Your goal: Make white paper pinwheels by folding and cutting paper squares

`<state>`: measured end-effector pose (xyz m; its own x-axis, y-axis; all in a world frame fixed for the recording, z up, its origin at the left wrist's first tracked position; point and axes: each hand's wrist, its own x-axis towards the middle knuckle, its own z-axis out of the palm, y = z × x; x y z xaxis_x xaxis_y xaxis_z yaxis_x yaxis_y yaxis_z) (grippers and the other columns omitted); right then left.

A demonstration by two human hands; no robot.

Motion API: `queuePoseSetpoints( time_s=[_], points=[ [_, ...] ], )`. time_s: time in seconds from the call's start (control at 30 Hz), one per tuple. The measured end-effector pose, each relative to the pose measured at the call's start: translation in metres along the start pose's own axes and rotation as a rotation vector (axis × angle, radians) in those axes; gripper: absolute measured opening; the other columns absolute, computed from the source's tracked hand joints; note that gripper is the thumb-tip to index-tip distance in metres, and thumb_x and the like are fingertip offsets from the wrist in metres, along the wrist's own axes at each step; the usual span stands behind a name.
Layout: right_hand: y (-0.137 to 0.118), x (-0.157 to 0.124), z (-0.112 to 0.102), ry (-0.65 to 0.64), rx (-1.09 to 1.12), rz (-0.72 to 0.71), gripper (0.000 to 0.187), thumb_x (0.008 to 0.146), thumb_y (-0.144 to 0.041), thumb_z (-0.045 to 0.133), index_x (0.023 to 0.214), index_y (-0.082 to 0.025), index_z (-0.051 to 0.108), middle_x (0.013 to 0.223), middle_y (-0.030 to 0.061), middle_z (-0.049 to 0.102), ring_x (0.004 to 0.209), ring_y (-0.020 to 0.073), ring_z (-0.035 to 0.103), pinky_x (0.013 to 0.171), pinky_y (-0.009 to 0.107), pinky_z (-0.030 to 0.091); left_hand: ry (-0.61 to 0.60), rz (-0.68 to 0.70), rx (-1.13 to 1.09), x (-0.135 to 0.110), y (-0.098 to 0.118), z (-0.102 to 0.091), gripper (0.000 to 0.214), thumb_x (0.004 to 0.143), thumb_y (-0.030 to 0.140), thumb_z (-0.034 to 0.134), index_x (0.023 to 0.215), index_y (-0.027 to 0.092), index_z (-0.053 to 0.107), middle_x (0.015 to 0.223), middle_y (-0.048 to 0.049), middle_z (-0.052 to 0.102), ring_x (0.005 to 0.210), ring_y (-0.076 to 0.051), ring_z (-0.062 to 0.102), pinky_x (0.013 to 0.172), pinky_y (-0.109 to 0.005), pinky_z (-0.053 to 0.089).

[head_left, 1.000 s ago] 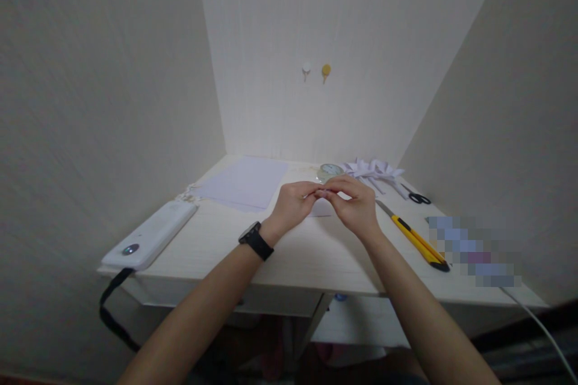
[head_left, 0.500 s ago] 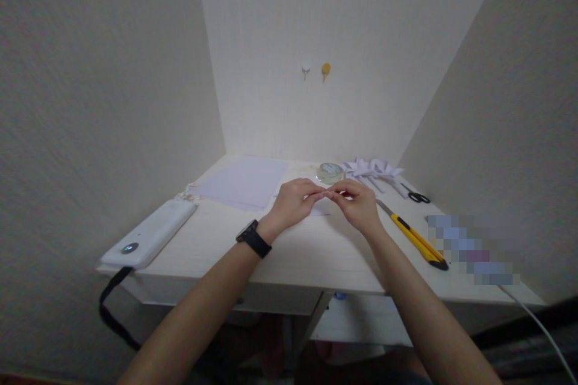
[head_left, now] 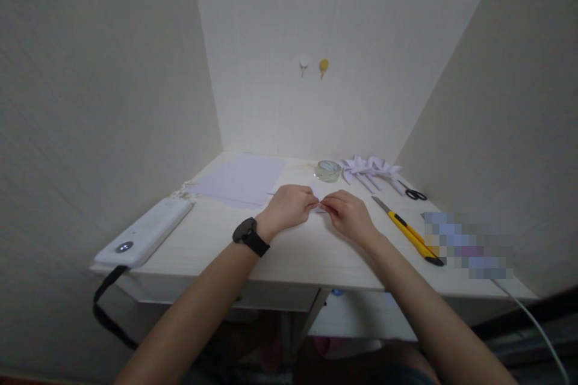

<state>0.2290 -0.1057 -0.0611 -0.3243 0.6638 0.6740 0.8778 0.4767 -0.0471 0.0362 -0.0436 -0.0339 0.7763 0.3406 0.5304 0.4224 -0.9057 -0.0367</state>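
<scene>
My left hand [head_left: 291, 207], with a black watch [head_left: 246, 231] on its wrist, is closed in a pinch over the middle of the desk. My right hand [head_left: 347, 213] is pinched too, and its fingertips meet those of the left. Whatever lies between the fingertips is too small to make out. Right under them a small white piece of paper [head_left: 318, 209] shows on the desk, mostly covered by both hands. Just behind the hands sits a roll of clear tape [head_left: 327, 172]. To its right lie several white paper pinwheels [head_left: 370, 167] with rolled paper sticks.
Large white paper sheets [head_left: 239, 177] lie at the back left. A white device [head_left: 144, 233] with a black strap rests at the left edge. On the right are black-handled scissors [head_left: 414, 194], a yellow box cutter [head_left: 410, 234] with its blade out, and a blurred-out object [head_left: 465, 246] with a cable.
Both hands have come down and slightly toward me, closer to the small paper. Their fingertips stay pinched together. The view has shifted a little.
</scene>
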Motion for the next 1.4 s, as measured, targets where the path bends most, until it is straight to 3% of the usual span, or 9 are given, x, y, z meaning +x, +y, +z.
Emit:
queuePoseSetpoints(
  time_s=[0.33,0.5,0.67,0.87,1.03,1.13,1.4],
  points=[
    [-0.01,-0.002,0.003,-0.156,-0.113,0.037,0.021,0.09,-0.015,0.051,0.092,-0.016,0.072,0.092,0.0103,0.072,0.091,0.0228,0.061,0.081,0.032,0.046,-0.076,0.042,0.1,0.0,0.004,0.002,0.023,0.091,0.02,0.053,0.081,0.018,0.073,0.08,-0.0057,0.069,0.077,-0.02,0.064,0.07,-0.031,0.044],
    [-0.016,0.0,0.001,-0.202,-0.165,-0.014,0.021,0.091,-0.018,0.051,0.083,-0.015,0.071,0.082,0.0102,0.07,0.084,0.0227,0.06,0.078,0.033,0.044,-0.11,0.071,0.13,-0.001,0.005,0.005,0.02,0.09,0.017,0.053,0.081,0.017,0.071,0.082,-0.0062,0.068,0.082,-0.021,0.062,0.074,-0.034,0.043],
    [-0.017,-0.002,0.003,-0.222,-0.101,-0.054,0.021,0.09,-0.016,0.051,0.078,-0.014,0.068,0.078,0.0094,0.067,0.08,0.0208,0.059,0.078,0.031,0.042,-0.15,0.113,0.115,-0.001,0.005,0.002,0.019,0.088,0.014,0.054,0.081,0.018,0.072,0.081,-0.0051,0.069,0.085,-0.022,0.059,0.076,-0.035,0.04],
    [-0.016,-0.005,0.001,-0.217,0.008,-0.03,0.02,0.092,-0.015,0.047,0.086,-0.012,0.066,0.082,0.0094,0.066,0.082,0.0196,0.058,0.077,0.029,0.043,-0.149,0.121,0.055,0.0,0.004,-0.004,0.017,0.088,0.017,0.058,0.077,0.019,0.071,0.078,-0.0042,0.07,0.088,-0.022,0.058,0.077,-0.035,0.038],
    [-0.016,-0.005,0.001,-0.229,-0.094,-0.006,0.017,0.09,-0.026,0.058,0.087,-0.013,0.068,0.086,0.0105,0.069,0.086,0.0226,0.059,0.079,0.032,0.041,-0.16,0.091,0.032,-0.001,0.002,0.0,0.019,0.092,0.024,0.056,0.083,0.02,0.073,0.082,-0.0047,0.071,0.085,-0.021,0.062,0.075,-0.033,0.04],
    [-0.015,-0.004,0.002,-0.238,-0.148,-0.001,0.022,0.092,-0.024,0.054,0.082,-0.013,0.069,0.083,0.0099,0.07,0.083,0.0218,0.059,0.078,0.032,0.039,-0.174,0.074,0.017,-0.002,0.002,0.002,0.022,0.094,0.026,0.054,0.086,0.019,0.073,0.087,-0.0057,0.071,0.085,-0.021,0.064,0.073,-0.031,0.042],
    [-0.016,-0.004,0.003,-0.261,-0.223,0.033,0.018,0.086,-0.017,0.057,0.076,-0.014,0.071,0.078,0.0091,0.072,0.079,0.0215,0.06,0.076,0.033,0.037,-0.196,0.063,-0.007,0.0,0.008,0.006,0.021,0.089,0.012,0.052,0.088,0.016,0.073,0.087,-0.0083,0.072,0.084,-0.022,0.066,0.074,-0.032,0.047]
  ],
)
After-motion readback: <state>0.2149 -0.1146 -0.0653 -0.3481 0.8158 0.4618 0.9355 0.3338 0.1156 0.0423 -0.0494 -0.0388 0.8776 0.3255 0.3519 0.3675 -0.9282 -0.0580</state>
